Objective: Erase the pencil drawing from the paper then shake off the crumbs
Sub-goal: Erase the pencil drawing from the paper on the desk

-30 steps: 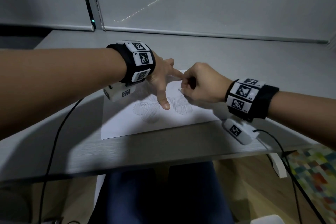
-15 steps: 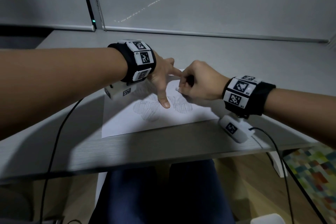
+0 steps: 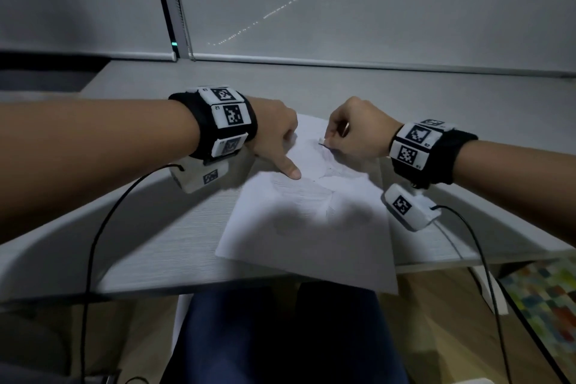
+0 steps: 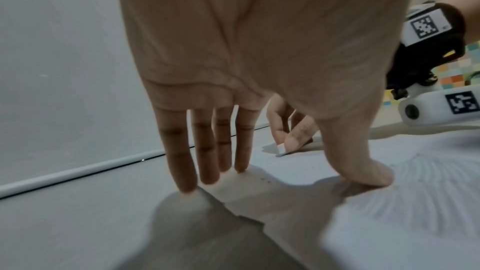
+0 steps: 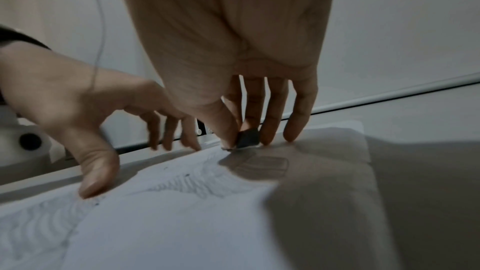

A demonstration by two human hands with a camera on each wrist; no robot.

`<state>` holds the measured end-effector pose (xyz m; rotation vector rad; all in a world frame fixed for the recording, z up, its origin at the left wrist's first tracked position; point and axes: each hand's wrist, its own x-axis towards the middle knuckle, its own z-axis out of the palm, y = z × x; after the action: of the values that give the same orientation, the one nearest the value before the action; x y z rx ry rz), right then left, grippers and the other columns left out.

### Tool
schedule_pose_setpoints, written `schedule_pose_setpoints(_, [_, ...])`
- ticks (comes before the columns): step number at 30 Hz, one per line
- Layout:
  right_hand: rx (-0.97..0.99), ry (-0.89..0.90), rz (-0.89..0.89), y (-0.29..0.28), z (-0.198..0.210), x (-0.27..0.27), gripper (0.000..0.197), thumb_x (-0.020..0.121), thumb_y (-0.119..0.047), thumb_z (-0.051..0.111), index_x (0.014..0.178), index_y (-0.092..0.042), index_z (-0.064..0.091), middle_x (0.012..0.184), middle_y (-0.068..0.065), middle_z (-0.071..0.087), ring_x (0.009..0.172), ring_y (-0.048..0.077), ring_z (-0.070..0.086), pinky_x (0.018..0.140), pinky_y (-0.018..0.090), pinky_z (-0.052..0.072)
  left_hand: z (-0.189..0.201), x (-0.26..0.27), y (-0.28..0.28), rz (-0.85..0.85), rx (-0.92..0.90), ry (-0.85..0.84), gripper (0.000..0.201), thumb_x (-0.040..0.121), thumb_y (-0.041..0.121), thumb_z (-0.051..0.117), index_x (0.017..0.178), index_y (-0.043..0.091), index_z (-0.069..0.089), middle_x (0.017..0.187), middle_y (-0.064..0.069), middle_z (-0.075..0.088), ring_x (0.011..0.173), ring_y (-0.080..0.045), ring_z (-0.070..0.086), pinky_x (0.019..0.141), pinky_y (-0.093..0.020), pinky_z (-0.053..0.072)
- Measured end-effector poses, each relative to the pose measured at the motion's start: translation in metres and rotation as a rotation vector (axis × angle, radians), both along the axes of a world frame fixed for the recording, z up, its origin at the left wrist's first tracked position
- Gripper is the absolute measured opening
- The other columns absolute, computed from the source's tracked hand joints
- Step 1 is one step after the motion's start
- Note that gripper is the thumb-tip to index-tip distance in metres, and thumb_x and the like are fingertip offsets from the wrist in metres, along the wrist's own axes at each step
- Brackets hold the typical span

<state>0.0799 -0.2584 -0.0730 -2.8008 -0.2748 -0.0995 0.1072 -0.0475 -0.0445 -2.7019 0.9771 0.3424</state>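
Note:
A white paper (image 3: pixel 305 243) lies askew on the grey desk (image 3: pixel 156 234), its near corner hanging over the front edge. A faint pencil drawing (image 3: pixel 314 187) of shaded, leaf-like shapes covers its middle, also seen as the drawing (image 5: pixel 187 184). My left hand (image 3: pixel 291 150) holds the sheet down, thumb (image 4: pixel 369 174) flat on the paper and straight fingers (image 4: pixel 205 163) touching down at its far edge. My right hand (image 3: pixel 327 139) pinches a small white eraser (image 3: pixel 322 141) and holds its tip on the paper (image 5: pixel 182 233) at the drawing's far end; the eraser (image 5: pixel 248 138) looks dark in shadow.
Tiny dark crumbs (image 4: pixel 265 180) lie on the sheet by my left fingers. Black cables (image 3: pixel 93 243) run from both wrist cameras over the desk's front edge. A window blind (image 3: pixel 374 9) closes off the back. My legs (image 3: pixel 280 337) are under the desk, with a colourful rug (image 3: pixel 542 296) to the right.
The paper has turned and slid toward me, so a corner now overhangs the desk edge. My hands have drawn a little apart, and the eraser sits farther up the drawing.

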Motion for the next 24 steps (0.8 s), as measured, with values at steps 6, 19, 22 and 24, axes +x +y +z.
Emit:
schedule_pose_setpoints(6, [0.008, -0.004, 0.048, 0.014, 0.002, 0.004, 0.007, 0.086, -0.019, 0.077, 0.079, -0.019, 0.078, 0.074, -0.004, 0.075, 0.071, 0.012, 0.07, 0.07, 0.025, 0.058, -0.004, 0.006, 0.002, 0.013, -0.158, 0.13, 0.132, 0.057, 0.094, 0.071, 0.159, 0.019, 0.036, 0.153, 0.0, 0.043, 0.139, -0.026, 0.048, 0.117, -0.045, 0.04])
schedule_pose_setpoints(19, [0.013, 0.051, 0.135, 0.035, 0.001, 0.002, 0.011, 0.083, -0.015, 0.072, 0.074, -0.015, 0.078, 0.069, -0.002, 0.073, 0.061, 0.006, 0.064, 0.061, 0.016, 0.048, -0.008, 0.011, -0.005, 0.059, -0.082, 0.179, 0.124, 0.051, 0.092, 0.077, 0.157, 0.044, 0.032, 0.157, 0.009, 0.035, 0.146, -0.027, 0.039, 0.117, -0.05, 0.037])
schedule_pose_setpoints(22, [0.008, 0.006, 0.058, 0.03, 0.002, 0.015, 0.011, 0.082, -0.014, 0.071, 0.075, -0.012, 0.079, 0.068, 0.0, 0.071, 0.061, 0.013, 0.062, 0.063, 0.02, 0.048, -0.012, 0.012, -0.003, 0.063, -0.076, 0.185, 0.136, 0.051, 0.095, 0.073, 0.164, 0.043, 0.017, 0.167, 0.008, 0.025, 0.153, -0.027, 0.032, 0.122, -0.051, 0.031])
schedule_pose_setpoints(24, [0.011, -0.012, 0.01, 0.027, 0.002, 0.023, 0.012, 0.081, -0.013, 0.07, 0.074, -0.009, 0.079, 0.065, -0.001, 0.069, 0.059, 0.015, 0.061, 0.063, 0.022, 0.048, -0.015, 0.013, 0.0, 0.096, -0.066, 0.2, 0.147, 0.048, 0.099, 0.07, 0.167, 0.04, 0.006, 0.173, 0.013, 0.012, 0.158, -0.023, 0.02, 0.126, -0.05, 0.021])
